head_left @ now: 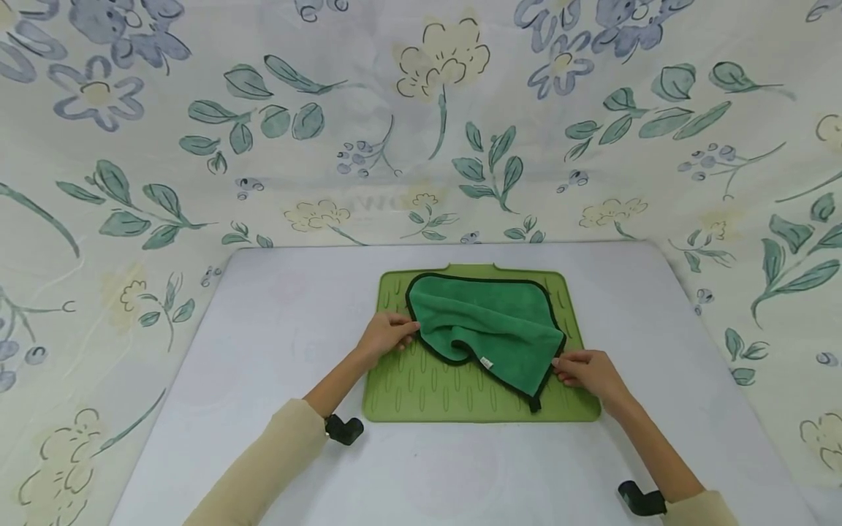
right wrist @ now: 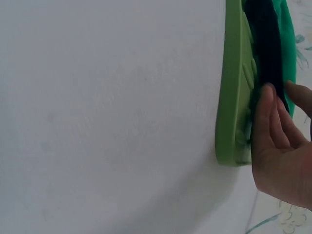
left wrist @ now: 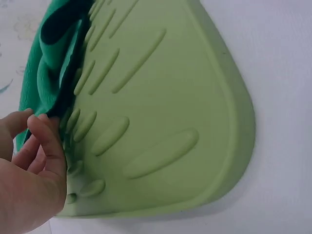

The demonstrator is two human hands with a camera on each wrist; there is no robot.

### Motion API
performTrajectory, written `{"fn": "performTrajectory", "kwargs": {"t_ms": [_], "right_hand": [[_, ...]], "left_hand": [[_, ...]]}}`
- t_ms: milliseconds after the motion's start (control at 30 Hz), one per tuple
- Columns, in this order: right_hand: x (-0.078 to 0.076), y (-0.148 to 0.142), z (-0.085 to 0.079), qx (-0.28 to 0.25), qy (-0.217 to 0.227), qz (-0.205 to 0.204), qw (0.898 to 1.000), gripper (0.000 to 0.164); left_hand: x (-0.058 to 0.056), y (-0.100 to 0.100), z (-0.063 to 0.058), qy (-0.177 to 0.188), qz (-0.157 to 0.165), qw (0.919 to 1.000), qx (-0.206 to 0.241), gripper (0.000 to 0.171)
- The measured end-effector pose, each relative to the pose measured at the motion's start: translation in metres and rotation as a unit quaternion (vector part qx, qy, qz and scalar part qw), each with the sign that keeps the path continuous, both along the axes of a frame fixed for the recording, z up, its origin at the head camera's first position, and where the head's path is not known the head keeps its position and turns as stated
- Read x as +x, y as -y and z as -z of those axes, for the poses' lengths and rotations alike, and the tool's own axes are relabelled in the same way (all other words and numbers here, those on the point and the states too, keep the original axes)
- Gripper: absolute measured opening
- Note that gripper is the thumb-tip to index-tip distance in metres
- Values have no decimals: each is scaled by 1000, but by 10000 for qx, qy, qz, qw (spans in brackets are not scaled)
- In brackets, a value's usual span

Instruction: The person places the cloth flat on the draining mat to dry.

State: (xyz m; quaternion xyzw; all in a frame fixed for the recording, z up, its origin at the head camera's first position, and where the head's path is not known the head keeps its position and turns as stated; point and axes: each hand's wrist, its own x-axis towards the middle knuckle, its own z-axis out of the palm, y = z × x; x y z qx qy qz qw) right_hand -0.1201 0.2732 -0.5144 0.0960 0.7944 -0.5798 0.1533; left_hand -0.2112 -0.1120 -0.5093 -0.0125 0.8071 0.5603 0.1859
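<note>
A green cloth (head_left: pixel 487 321) with a black border lies rumpled over a lighter green ribbed mat (head_left: pixel 421 394). Its near edge is folded and wavy, with a small white tag (head_left: pixel 486 362) showing and one corner pointing toward the person. My left hand (head_left: pixel 388 337) pinches the cloth's left edge between thumb and fingers. At the opposite side my right hand (head_left: pixel 588 372) pinches the right edge, a little above that near corner. In the left wrist view, the dark underside of the cloth (left wrist: pixel 36 83) shows in a fold beside the fingers.
The mat lies on a white table (head_left: pixel 289 314), with a raised rim and a tab at its far side. Behind and around the table hangs a floral-patterned sheet (head_left: pixel 368 168). Black wrist devices (head_left: pixel 343 429) sit on both forearms.
</note>
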Motion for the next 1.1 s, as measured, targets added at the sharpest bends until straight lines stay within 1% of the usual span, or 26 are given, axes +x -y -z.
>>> {"fn": "performTrajectory", "kwargs": {"t_ms": [133,267,433,567,667,833,967,1100], "right_hand": [[2,5,2,145,-101,28,9998,32],[3,5,2,199,-171,89,9996,29],[4,-2,-7,194,-289,130,9993,30],[5,-10,-15,237,-348,166,9990,35],[5,-16,-17,233,-381,177,9988,36],[6,-23,-13,198,-365,104,9991,34],[8,-21,-6,209,-269,-25,9994,36],[11,-17,-2,358,-245,22,9991,39]], "left_hand": [[2,0,0,-76,3,10000,22,22],[0,2,-1,-59,-44,9999,142,24],[-5,9,-8,-77,-61,9995,304,26],[-7,15,-15,-156,27,9993,347,24],[-9,20,-17,-155,87,9990,417,25],[-8,24,-17,-68,166,9989,425,27],[-4,24,-13,24,175,9991,380,26],[2,22,-9,29,220,9992,335,23]]}}
